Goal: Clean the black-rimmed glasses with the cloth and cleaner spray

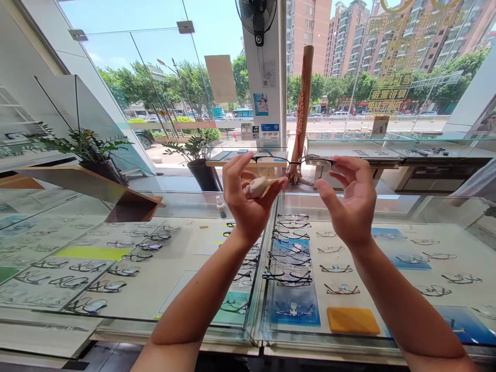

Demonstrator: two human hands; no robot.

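Note:
A pair of eyeglasses with a dark upper rim is held up level over the glass counter, lenses facing me. My left hand pinches its left end, with a crumpled pale cloth tucked in the same fingers, near the lower edge of the left lens. At the other end, my right hand grips the right hinge between curled fingers, its thumb raised close to the right lens. The folded temples are mostly hidden behind the hands.
Below lies a glass display case holding several rows of spectacles. A small white bottle stands on the glass, and a yellow-orange block lies near the front edge. Beyond are a wooden post, potted plants and a wall fan.

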